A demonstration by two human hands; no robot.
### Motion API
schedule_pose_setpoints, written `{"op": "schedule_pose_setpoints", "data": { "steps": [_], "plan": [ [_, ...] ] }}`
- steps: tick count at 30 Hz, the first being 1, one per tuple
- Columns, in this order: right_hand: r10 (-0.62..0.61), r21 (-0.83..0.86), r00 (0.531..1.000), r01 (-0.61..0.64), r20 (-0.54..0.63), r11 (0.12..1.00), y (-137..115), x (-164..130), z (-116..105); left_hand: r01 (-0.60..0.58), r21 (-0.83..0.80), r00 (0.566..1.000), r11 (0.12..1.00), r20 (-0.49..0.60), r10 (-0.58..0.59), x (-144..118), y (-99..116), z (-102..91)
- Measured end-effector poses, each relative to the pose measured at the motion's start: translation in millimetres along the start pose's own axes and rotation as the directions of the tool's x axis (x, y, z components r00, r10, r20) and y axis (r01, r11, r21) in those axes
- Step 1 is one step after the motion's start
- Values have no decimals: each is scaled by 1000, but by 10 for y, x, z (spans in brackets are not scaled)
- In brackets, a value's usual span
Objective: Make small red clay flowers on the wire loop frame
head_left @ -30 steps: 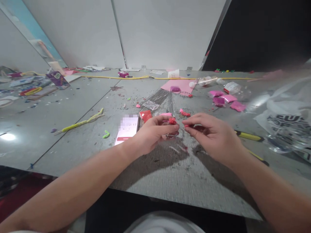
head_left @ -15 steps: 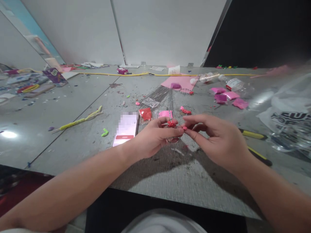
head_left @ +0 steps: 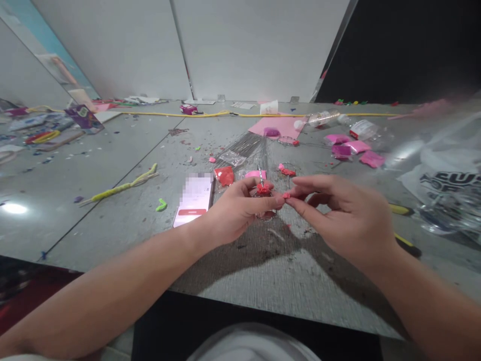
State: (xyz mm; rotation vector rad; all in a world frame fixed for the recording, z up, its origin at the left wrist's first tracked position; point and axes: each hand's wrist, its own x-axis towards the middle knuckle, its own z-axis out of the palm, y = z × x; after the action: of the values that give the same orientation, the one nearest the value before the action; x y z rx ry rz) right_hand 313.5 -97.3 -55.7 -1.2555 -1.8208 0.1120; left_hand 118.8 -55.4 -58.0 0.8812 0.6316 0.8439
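My left hand (head_left: 240, 206) is closed around a wire ring with red modelling clay (head_left: 263, 189) on it; the fingers cover part of the ring. Between the thumb and fingertips of my right hand (head_left: 338, 213) is a small pinkish-red bit of clay (head_left: 286, 195). The two hands nearly meet at their fingertips, above the table. Just behind them lies another wire ring with red and pink clay (head_left: 287, 170). A red clay packet (head_left: 224, 176) and a pink packet (head_left: 255, 175) rest beyond my left hand.
A phone (head_left: 193, 200) lies left of my left hand. Yellow-and-black handles (head_left: 400, 209) show beside my right wrist, near a clear plastic bag (head_left: 447, 185). Thin wires (head_left: 246, 148) fan out behind. Pink packets (head_left: 356, 147) and bottles (head_left: 364, 129) lie at the back right.
My right hand has shifted slightly right, drawing the small clay bit a little away from my left hand. My left hand and its ring have barely moved.
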Motion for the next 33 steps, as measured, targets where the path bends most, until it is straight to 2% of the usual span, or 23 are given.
{"op": "schedule_pose_setpoints", "data": {
  "steps": [4, 7, 12, 15, 16, 17, 20, 22, 23, 25, 27, 30, 33],
  "plan": [
    [106, 167, 994, -109, 25, 980, -28, 3, 17, -22, -4, 1000, 1000, 6, 22, -5, 6, 20],
    [179, 306, 981, -192, 70, 933, -41, 32, 13, -44, 0, 999, 999, 18, 44, -3, 4, 12],
    [325, 521, 919, -395, 224, 757, -60, 107, -8, -63, -17, 996, 998, 55, 64, 3, -9, -22],
    [357, 579, 882, -471, 306, 666, -40, 129, -24, -50, -44, 997, 998, 49, 52, 1, -4, -20],
    [359, 560, 883, -469, 301, 683, -19, 133, -33, -45, -50, 998, 998, 42, 47, 0, 1, -15],
    [359, 507, 894, -448, 268, 737, 9, 137, -42, -39, -51, 999, 998, 31, 41, -1, 6, -9],
    [254, 131, 955, -274, 153, 953, 115, 149, -74, -28, -29, 1000, 999, -6, 28, -1, 19, 8],
    [142, -91, 960, -123, 242, 988, 167, 154, -86, -36, -11, 999, 999, -18, 36, 3, 22, 11],
    [116, -123, 951, -84, 288, 989, 177, 152, -85, -41, -5, 999, 999, -18, 41, 7, 21, 9],
    [112, -63, 944, -97, 311, 993, 164, 135, -70, -48, -5, 999, 999, -23, 48, 14, 16, -1],
    [125, 96, 956, -156, 266, 983, 119, 103, -46, -47, -12, 999, 999, -10, 47, 21, 11, -18],
    [92, 308, 964, -170, 250, 936, 46, 56, -21, -26, -10, 996, 1000, 83, 27, 24, 7, -52],
    [48, 424, 962, -162, 267, 891, 1, 41, -27, 2, 15, 986, 1000, 168, -5, 18, 16, -91]
  ]
}}
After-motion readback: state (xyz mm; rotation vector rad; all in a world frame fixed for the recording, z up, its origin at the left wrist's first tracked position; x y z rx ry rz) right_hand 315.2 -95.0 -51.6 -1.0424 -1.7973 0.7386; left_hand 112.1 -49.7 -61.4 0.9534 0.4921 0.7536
